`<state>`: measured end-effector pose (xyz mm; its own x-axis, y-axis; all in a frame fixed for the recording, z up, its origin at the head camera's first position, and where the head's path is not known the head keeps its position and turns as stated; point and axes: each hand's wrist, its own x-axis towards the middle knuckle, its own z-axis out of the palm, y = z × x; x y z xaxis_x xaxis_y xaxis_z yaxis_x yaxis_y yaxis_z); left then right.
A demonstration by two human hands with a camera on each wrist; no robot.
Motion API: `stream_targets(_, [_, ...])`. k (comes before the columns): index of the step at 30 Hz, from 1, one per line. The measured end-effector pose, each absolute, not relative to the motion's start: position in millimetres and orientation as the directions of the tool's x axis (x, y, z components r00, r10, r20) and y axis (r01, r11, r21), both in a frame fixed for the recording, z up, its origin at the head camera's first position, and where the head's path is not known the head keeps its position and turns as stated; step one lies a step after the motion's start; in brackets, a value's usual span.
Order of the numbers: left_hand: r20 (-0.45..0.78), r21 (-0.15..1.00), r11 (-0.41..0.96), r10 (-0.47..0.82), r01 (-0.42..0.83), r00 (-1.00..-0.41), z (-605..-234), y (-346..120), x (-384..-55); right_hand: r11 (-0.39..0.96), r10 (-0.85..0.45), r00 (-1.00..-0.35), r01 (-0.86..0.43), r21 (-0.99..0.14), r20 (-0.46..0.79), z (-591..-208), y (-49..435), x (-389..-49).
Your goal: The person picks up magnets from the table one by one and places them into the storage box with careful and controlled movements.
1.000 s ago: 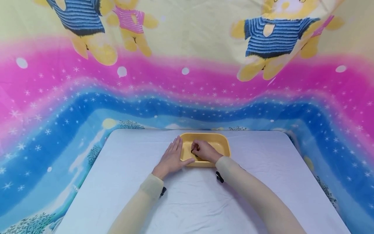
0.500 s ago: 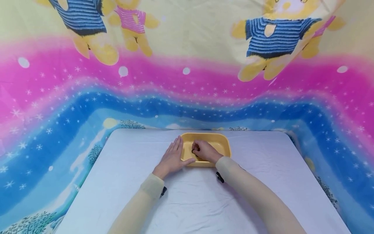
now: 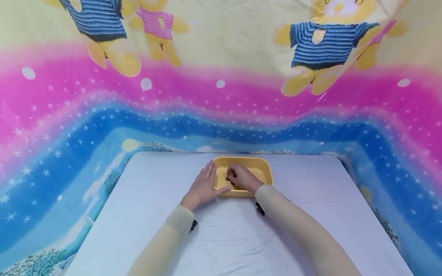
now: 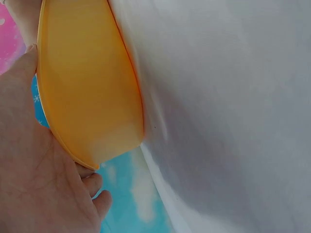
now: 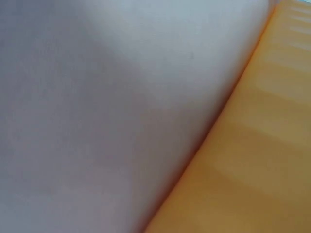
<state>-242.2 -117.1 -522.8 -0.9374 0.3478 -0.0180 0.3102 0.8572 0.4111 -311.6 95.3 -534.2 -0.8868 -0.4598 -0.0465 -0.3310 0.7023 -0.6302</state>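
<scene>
A yellow rectangular tray [image 3: 260,174] with raised walls stands near the far edge of the table. At its left end my left hand [image 3: 203,186] rests on the rim, fingers straight along the side and thumb over the near corner. In the left wrist view, the left hand [image 4: 46,167] touches the rim of the tray [image 4: 92,82]. My right hand [image 3: 243,178] reaches inside and pinches a small dark thing [image 3: 228,178] low over the tray floor; its kind is too small to tell. Only the outer wall of the tray [image 5: 252,160] shows in the right wrist view, without the hand.
A white cloth [image 3: 221,237] with light wrinkles covers the table. Behind and beside it hangs a printed curtain [image 3: 221,99] with bears and snowflakes. Dark straps [image 3: 260,209] show at the wrists below the beige sleeves.
</scene>
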Motion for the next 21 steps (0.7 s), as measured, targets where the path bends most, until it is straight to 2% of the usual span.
stream_targets(8, [-0.020, 0.381, 0.869, 0.349, 0.315, -0.937, -523, -119, -244, 0.702, -0.447, -0.894, -0.351, -0.620, 0.000, -519, 108, -303])
stream_targets(15, [-0.016, 0.372, 0.875, 0.341, 0.311, -0.940, -520, -123, -246, 0.718, -0.440, -0.892, -0.416, -0.558, 0.099, -503, 130, -293])
stream_targets(21, [0.034, 0.365, 0.874, 0.331, 0.320, -0.943, -517, -134, -247, 0.712, -0.402, -0.897, -0.433, -0.553, 0.185, -489, 159, -281])
